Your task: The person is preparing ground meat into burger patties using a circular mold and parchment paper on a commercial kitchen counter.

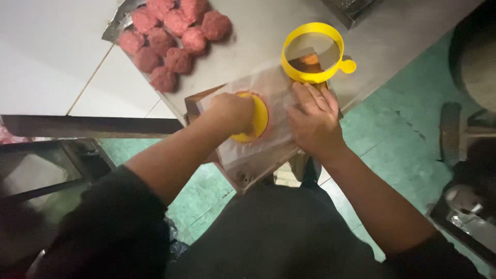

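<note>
My left hand (231, 112) is closed over a yellow round press (257, 120) and pushes it down on a clear plastic sheet (268, 93) laid over a small wooden board (196, 106). A rim of pink meat shows under the press. My right hand (314, 120) lies flat on the sheet just right of the press, fingers spread and pointing away from me. A yellow ring mould (312, 51) with a small tab handle rests at the board's far end, just beyond my right fingertips.
Several raw minced-meat balls (173, 39) lie grouped on the steel table (258, 26) at the far left. White floor tiles sit left, green floor (403, 139) right. Dark metal stands (460, 139) are at the right edge, a dark frame (77, 126) at left.
</note>
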